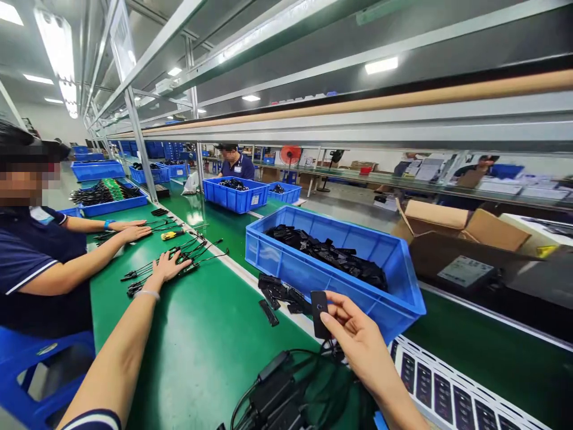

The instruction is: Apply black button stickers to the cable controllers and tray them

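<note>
My left hand (pixel 166 267) reaches out over the green bench, fingers spread, resting on a bunch of black cabled parts (pixel 142 275). What lies under the palm is hidden. Between thumb and fingers, my right hand (pixel 353 328) holds up a small flat black plastic case (pixel 319 315) with a round mark on its face. Behind that case, a pile of black plastic pieces (pixel 282 292) lies along the white strip, beside a blue bin (pixel 331 272) full of similar pieces. Close below my right hand is a heap of black boxes with cables (pixel 277 391).
To my left sits a co-worker (pixel 36 257), whose hands lie on the bench near a yellow-handled tool (pixel 172 235). A white tray (pixel 430 412) of black panels stands at the lower right. Further off are more blue bins (pixel 235 200) and an open carton (pixel 456 257).
</note>
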A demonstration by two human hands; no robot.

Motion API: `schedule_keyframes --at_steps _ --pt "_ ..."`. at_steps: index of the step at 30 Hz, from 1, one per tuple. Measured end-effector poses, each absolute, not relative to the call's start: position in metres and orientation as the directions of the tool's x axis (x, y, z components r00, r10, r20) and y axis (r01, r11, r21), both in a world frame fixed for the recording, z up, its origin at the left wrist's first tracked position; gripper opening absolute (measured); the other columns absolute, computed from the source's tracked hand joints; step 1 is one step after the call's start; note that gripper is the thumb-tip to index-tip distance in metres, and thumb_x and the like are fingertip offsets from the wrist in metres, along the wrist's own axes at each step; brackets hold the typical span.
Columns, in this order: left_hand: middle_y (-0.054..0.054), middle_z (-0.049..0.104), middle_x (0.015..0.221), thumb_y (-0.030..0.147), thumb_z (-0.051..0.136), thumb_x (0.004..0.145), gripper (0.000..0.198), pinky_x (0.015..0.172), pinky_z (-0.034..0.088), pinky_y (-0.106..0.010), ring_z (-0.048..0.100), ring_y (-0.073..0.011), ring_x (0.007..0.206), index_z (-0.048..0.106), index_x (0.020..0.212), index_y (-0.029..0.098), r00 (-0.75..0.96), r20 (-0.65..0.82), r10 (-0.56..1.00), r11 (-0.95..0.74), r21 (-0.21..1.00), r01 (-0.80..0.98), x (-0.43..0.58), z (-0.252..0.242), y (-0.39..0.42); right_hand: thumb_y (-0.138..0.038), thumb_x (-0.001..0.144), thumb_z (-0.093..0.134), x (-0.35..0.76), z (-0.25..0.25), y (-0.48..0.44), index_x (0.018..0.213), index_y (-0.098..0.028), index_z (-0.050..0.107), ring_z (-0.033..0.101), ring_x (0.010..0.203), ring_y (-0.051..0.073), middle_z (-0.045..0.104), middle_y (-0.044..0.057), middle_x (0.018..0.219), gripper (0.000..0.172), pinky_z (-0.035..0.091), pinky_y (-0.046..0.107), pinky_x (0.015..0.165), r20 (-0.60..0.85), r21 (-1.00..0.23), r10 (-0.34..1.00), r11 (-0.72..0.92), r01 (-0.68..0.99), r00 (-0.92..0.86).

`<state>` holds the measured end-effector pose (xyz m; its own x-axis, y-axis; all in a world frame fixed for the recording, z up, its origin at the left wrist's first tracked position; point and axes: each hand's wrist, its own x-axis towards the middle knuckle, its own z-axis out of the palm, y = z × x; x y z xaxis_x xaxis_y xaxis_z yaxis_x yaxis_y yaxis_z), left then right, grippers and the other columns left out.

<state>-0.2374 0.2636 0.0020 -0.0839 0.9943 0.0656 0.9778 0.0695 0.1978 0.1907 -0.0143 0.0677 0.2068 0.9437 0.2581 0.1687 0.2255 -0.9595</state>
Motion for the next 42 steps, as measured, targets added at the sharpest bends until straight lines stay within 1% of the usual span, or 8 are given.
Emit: schedule_keyframes --at_steps 8,15,22,27,33,36,39,42 --pt "-0.017 0.023 0.158 0.073 0.037 0.082 0.084 0.113 0.011 -0.059 0.016 -0.0377 0.146 0.031 0.15 0.024 0.045 0.044 0.998 -0.052 0.18 0.982 -0.169 -0.023 0.17 -0.05 0.076 0.07 0.184 0.077 -0.024 0.108 -0.019 0.06 0.064 0.074 0.016 0.068 0.004 0.082 0.046 0.054 0.026 0.068 0.244 -0.967 0.953 0.223 0.126 0.179" --pt "-0.024 0.033 0.151 0.067 0.035 0.088 0.079 0.107 0.029 -0.053 0.03 -0.038 0.14 0.031 0.147 0.014 0.086 0.108 0.99 -0.109 0.232 0.967 -0.131 -0.002 0.063 -0.046 0.078 0.069 0.17 0.08 -0.036 0.107 -0.022 0.059 0.064 0.079 0.019 0.066 0.005 0.085 0.039 0.053 0.031 0.072 0.274 -0.96 0.96 0.268 0.077 0.065" --pt "-0.015 0.065 0.091 0.04 0.066 0.075 0.022 0.083 0.047 -0.041 0.062 -0.0334 0.096 0.064 0.077 0.017 0.12 0.087 0.989 -0.14 0.285 0.948 -0.132 0.013 -0.018 -0.04 0.075 0.068 0.157 0.075 -0.039 0.119 -0.024 0.047 0.053 0.059 0.011 0.054 -0.002 0.083 0.051 0.045 0.025 0.054 0.174 -0.984 0.984 0.172 -0.05 -0.046" --pt "-0.009 0.063 0.077 0.027 0.052 0.082 0.013 0.077 0.046 -0.041 0.062 -0.0282 0.08 0.058 0.089 0.018 0.031 0.129 0.991 -0.09 0.485 0.87 -0.121 0.012 -0.023 -0.043 0.079 0.063 0.149 0.072 -0.04 0.109 -0.023 0.051 0.051 0.061 0.013 0.05 -0.004 0.074 0.038 0.044 0.026 0.056 0.175 -0.983 0.982 0.17 -0.069 -0.076" --pt "-0.006 0.066 0.088 0.044 0.039 0.092 0.039 0.054 0.043 -0.028 0.054 -0.0124 0.052 0.044 0.119 0.017 0.033 0.123 0.992 -0.121 0.834 0.538 -0.107 0.034 -0.028 -0.045 0.081 0.057 0.15 0.077 -0.044 0.104 -0.022 0.052 0.052 0.064 0.014 0.046 -0.004 0.07 0.033 0.045 0.026 0.055 0.187 -0.982 0.982 0.187 -0.004 0.01" --pt "-0.009 0.068 0.098 0.045 0.058 0.085 0.047 0.053 0.041 -0.024 0.056 -0.0102 0.058 0.045 0.121 0.018 0.099 0.05 0.994 -0.059 0.994 0.088 -0.092 0.05 -0.041 -0.04 0.082 0.051 0.151 0.083 -0.05 0.115 -0.024 0.047 0.054 0.061 0.014 0.047 -0.003 0.079 0.037 0.044 0.025 0.048 0.103 -0.994 0.994 0.104 0.021 -0.043" --pt "-0.012 0.069 0.107 0.033 0.076 0.074 0.054 0.058 0.045 -0.023 0.064 -0.0135 0.072 0.05 0.119 0.018 0.228 -0.029 0.973 0.1 0.946 -0.308 -0.074 0.063 -0.056 -0.033 0.077 0.058 0.151 0.09 -0.056 0.111 -0.024 0.05 0.053 0.06 0.011 0.052 -0.003 0.082 0.036 0.043 0.025 0.051 0.157 -0.98 0.978 0.172 0.102 -0.139" --pt "-0.015 0.066 0.117 0.029 0.078 0.072 0.048 0.062 0.051 -0.024 0.069 -0.0183 0.08 0.059 0.114 0.015 0.324 -0.034 0.945 0.128 0.953 -0.273 -0.058 0.068 -0.066 -0.031 0.074 0.067 0.15 0.094 -0.06 0.092 -0.023 0.054 0.055 0.066 0.013 0.057 -0.002 0.078 0.023 0.046 0.025 0.058 0.206 -0.97 0.948 0.231 0.08 -0.243"
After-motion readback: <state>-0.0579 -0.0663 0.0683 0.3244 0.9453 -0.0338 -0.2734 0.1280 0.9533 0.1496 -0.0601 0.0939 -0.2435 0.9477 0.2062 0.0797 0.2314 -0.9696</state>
